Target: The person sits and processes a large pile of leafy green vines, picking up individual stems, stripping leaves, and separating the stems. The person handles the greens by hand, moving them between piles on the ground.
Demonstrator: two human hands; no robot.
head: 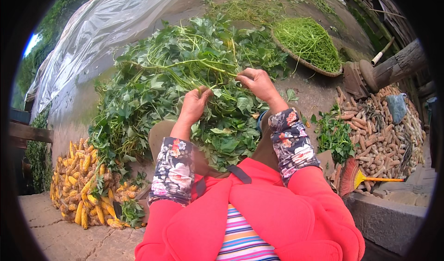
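A big heap of leafy green vines, which look like sweet potato vines, lies on the ground before me and between my knees. My right hand pinches a thick vine stem near one end; the stem runs off to the left across the heap. Over the middle of the pile, my left hand has thumb and fingertips closed on thin green stalks. Its fingers partly hide where the stalks are held. The two hands are apart, left one lower.
A round woven basket piled with stripped green stalks stands far right. Yellow corn cobs lie left. Right are bare cobs, a broom and a wooden post. Plastic sheeting covers something at the upper left.
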